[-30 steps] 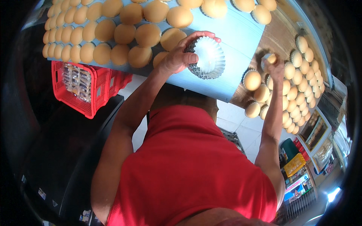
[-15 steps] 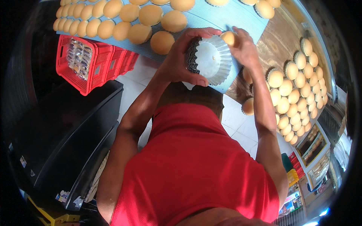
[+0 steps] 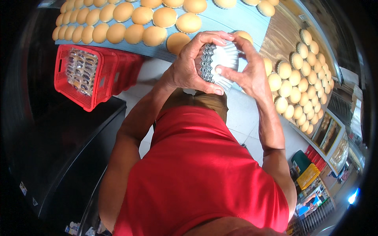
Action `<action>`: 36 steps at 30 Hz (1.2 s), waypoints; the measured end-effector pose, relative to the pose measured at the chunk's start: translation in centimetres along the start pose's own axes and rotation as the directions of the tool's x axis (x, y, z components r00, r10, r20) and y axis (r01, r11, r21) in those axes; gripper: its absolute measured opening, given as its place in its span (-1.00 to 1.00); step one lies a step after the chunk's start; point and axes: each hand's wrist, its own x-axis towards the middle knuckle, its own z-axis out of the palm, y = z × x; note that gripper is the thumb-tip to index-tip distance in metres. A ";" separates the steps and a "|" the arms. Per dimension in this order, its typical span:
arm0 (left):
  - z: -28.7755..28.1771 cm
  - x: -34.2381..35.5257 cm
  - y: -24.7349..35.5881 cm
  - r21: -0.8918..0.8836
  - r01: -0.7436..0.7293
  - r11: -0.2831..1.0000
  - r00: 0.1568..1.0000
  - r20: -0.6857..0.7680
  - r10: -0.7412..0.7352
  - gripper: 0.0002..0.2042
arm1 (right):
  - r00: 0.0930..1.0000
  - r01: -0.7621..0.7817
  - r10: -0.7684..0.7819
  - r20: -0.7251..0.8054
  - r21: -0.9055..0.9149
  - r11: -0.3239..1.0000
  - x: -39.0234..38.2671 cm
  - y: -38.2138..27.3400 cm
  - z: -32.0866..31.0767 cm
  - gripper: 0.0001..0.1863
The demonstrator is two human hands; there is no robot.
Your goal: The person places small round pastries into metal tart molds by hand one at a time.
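Fluted tins [image 3: 208, 63] partly hidden by left hand [image 3: 187, 67] and right hand [image 3: 252, 74]

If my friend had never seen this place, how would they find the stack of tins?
Find the big red shirt, then look above it in the picture to the left hand and right hand. Between them is the stack of tins. Its silver, wavy rims set it apart from the smooth golden cakes nearby.
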 end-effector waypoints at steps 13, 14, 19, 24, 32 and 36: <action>-2.8 -2.2 3.0 0.015 0.006 1.000 0.997 0.079 -0.008 -0.04 | 0.965 -0.174 0.191 -0.178 0.107 0.979 -1.0 -1.2 3.5 -0.18; -2.8 -2.2 2.8 0.023 0.000 1.000 0.996 0.091 -0.002 -0.04 | 0.963 -0.122 0.132 -0.236 0.059 0.991 -0.7 -0.9 3.4 -0.18; -2.9 -3.0 2.2 0.005 0.071 0.997 0.996 0.046 -0.072 -0.05 | 0.986 -0.154 0.160 -0.045 0.112 0.982 -1.4 -0.8 3.8 -0.19; -4.4 -4.7 2.3 0.047 0.267 0.963 0.963 0.022 -0.268 -0.13 | 0.957 -0.263 0.194 -0.214 -0.365 0.893 1.1 8.1 -0.9 -0.11; -1.4 -8.4 -2.5 -0.176 0.653 0.737 0.733 -0.102 -0.673 -0.27 | 0.979 -0.072 0.187 0.085 -0.709 0.702 5.6 18.0 -0.7 -0.07; 0.3 -8.8 -6.4 -0.447 0.689 0.571 0.603 -0.083 -0.793 -0.35 | 0.905 -0.331 0.376 0.200 -0.224 0.916 6.1 16.1 -1.9 -0.09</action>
